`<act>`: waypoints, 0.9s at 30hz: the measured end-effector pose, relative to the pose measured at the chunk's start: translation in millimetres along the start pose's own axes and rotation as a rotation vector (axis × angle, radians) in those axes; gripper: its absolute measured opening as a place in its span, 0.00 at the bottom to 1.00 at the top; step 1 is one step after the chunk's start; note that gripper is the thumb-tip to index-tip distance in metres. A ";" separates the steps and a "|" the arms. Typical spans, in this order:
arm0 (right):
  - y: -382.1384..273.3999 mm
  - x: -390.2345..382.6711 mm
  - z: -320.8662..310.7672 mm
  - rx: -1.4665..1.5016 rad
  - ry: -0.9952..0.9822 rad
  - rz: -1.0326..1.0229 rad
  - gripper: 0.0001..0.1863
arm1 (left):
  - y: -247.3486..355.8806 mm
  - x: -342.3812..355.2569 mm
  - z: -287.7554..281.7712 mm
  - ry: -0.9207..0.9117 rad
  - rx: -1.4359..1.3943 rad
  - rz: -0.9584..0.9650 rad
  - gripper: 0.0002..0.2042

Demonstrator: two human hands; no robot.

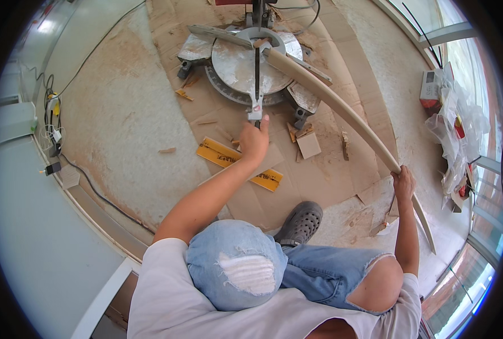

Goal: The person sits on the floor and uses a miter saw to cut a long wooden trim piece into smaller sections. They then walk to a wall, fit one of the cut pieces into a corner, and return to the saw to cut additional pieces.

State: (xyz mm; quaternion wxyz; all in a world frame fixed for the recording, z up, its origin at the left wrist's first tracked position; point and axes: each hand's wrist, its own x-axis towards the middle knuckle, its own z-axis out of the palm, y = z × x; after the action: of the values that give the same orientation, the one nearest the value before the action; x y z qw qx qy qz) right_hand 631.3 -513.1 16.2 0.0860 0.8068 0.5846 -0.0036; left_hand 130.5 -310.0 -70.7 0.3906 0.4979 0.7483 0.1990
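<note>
A mitre saw with a round, scuffed metal turntable (231, 68) stands on the floor in front of me. My left hand (253, 141) is wrapped round the grip at the end of the turntable's front arm (255, 110). A long, pale wood-coloured trim strip (342, 104) lies with its far end on the table against the right fence, close to the slot. Farther back along the strip, my right hand (403, 184) grips it, and its tail runs on past my forearm. The saw's head is mostly cut off by the top edge.
Flattened cardboard (336, 175) lies under the saw. Yellow printed offcuts (220, 151), a square offcut (309, 145) and wood scraps are scattered before it. Cables (96, 51) run along the left. Clear plastic bags (452, 130) and a box (430, 85) sit at the right by the glazing.
</note>
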 end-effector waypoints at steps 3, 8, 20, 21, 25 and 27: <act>-3.5 4.7 -1.3 0.014 0.007 0.003 0.15 | -8.9 2.6 10.2 0.024 -0.070 0.012 0.33; -3.8 0.7 0.2 0.000 0.017 0.008 0.15 | 13.2 -6.6 35.8 -0.114 -0.265 -0.176 0.34; -7.0 -5.7 -1.6 -0.015 -0.006 0.016 0.15 | 41.3 -14.8 50.2 -0.360 -0.868 -0.164 0.15; -7.7 -5.1 -4.1 -0.006 -0.006 -0.002 0.15 | 38.2 -10.7 42.7 -0.413 -0.814 -0.151 0.14; -12.3 -13.1 -19.4 -0.006 -0.094 0.009 0.15 | 31.4 -5.1 18.0 -0.468 -0.676 -0.175 0.15; -14.9 -13.3 -22.3 0.018 -0.133 0.051 0.15 | 20.2 -2.8 -5.8 -0.476 -0.664 -0.127 0.15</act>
State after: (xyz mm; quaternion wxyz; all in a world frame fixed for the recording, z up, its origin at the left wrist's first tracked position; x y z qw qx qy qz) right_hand 610.9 -517.9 37.6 0.1175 0.8200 0.5568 -0.0603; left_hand 138.5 -303.5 -52.2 0.7037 0.3300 0.5613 0.2844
